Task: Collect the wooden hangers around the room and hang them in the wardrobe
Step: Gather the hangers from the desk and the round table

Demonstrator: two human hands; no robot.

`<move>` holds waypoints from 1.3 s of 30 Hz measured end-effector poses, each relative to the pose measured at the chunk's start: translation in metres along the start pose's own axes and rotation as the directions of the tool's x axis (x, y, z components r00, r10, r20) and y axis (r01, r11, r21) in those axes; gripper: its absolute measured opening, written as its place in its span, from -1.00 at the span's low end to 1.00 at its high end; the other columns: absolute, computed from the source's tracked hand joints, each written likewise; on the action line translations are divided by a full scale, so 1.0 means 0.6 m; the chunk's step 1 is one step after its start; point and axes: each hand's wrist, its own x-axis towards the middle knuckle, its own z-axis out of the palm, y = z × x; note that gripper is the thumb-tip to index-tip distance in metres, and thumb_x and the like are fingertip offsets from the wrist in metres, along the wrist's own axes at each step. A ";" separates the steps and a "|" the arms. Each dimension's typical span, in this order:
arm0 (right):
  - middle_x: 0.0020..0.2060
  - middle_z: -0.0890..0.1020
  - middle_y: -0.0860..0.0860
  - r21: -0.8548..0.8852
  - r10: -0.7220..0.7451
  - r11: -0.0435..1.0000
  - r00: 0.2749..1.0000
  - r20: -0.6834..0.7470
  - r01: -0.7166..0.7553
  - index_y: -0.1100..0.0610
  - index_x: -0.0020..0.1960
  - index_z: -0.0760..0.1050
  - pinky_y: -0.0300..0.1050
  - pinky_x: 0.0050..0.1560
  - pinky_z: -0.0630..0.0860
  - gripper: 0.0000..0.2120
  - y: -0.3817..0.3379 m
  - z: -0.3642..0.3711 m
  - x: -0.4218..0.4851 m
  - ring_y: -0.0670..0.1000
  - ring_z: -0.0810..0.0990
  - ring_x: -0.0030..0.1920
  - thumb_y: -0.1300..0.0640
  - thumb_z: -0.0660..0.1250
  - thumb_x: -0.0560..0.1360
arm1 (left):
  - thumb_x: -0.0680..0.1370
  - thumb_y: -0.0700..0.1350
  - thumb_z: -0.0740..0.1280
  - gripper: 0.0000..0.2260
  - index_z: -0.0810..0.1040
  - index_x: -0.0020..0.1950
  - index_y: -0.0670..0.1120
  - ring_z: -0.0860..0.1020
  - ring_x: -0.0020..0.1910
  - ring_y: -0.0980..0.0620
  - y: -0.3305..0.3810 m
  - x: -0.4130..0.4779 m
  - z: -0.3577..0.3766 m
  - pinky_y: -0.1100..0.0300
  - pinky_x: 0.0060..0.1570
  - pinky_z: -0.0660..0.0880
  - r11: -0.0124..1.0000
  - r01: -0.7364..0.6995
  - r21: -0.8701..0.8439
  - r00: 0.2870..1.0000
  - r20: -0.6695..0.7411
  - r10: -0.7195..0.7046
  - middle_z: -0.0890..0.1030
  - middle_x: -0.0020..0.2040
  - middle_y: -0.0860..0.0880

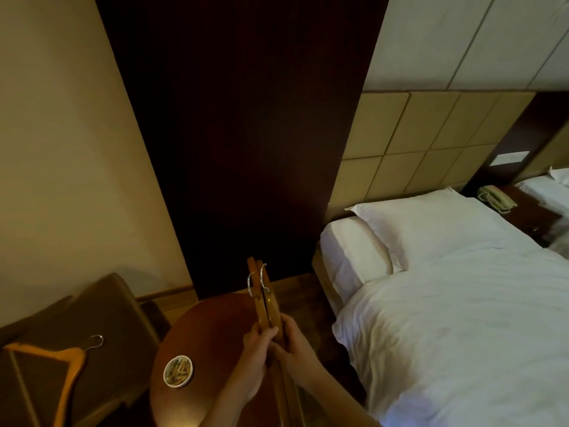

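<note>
Two wooden hangers [267,300] with metal hooks are pressed flat together, seen edge-on above the round table. My left hand [258,352] and my right hand [292,343] both grip them near the middle, fingers wrapped around the wood. The hooks point left at the upper end. A third wooden hanger [66,369] lies flat on the brown armchair [101,306] at the lower left, its hook pointing up and right. No wardrobe is in view.
A round dark wooden table [209,322] stands below the hands, with a small round ashtray [178,371] on it. A bed with white linen [462,303] fills the right. A dark wall panel [240,134] rises ahead. A telephone [495,198] sits on a nightstand.
</note>
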 end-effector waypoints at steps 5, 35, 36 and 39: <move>0.22 0.57 -0.03 0.016 -0.001 1.000 1.000 0.007 0.001 -0.06 0.30 0.36 0.08 0.28 0.49 -0.58 0.007 0.002 0.007 -0.08 0.56 0.23 0.22 0.35 0.51 | 0.57 0.07 0.25 -0.92 0.44 0.05 0.21 0.43 0.22 0.00 0.022 -0.023 -0.007 0.12 0.12 0.47 0.976 0.012 0.216 0.997 -0.073 0.004 0.31 0.26 -0.06; 0.06 0.63 0.10 0.085 -0.031 0.996 0.923 0.383 -0.002 0.10 0.38 0.33 -0.13 -0.17 0.67 0.19 -0.105 0.340 0.173 0.00 0.71 -0.12 -0.45 0.52 -0.10 | 0.53 -0.24 0.24 -0.74 0.42 -0.34 -0.01 0.44 -0.13 -0.01 0.002 -0.092 -0.608 0.17 -0.12 0.31 0.967 0.201 0.155 0.682 -0.731 -0.024 0.46 -0.31 -0.04; 0.07 0.63 0.11 0.090 -0.032 0.996 0.921 0.389 -0.004 0.10 0.39 0.32 -0.15 -0.17 0.66 0.20 -0.113 0.365 0.187 0.00 0.71 -0.11 -0.45 0.53 -0.10 | 0.54 -0.23 0.24 -0.77 0.44 -0.31 -0.03 0.45 -0.09 -0.01 -0.001 -0.080 -0.642 0.18 -0.10 0.32 0.963 0.231 0.139 0.671 -0.739 -0.054 0.50 -0.23 -0.07; 0.07 0.63 0.10 0.099 0.013 0.994 0.923 0.386 -0.055 0.11 0.41 0.30 -0.16 -0.18 0.66 0.22 -0.121 0.438 0.243 0.00 0.71 -0.09 -0.42 0.55 -0.11 | 0.55 -0.18 0.26 -0.95 0.51 -0.08 -0.09 0.52 0.08 -0.11 -0.017 -0.032 -0.746 0.14 0.03 0.39 0.940 0.319 0.124 0.645 -0.755 -0.120 0.58 0.03 -0.18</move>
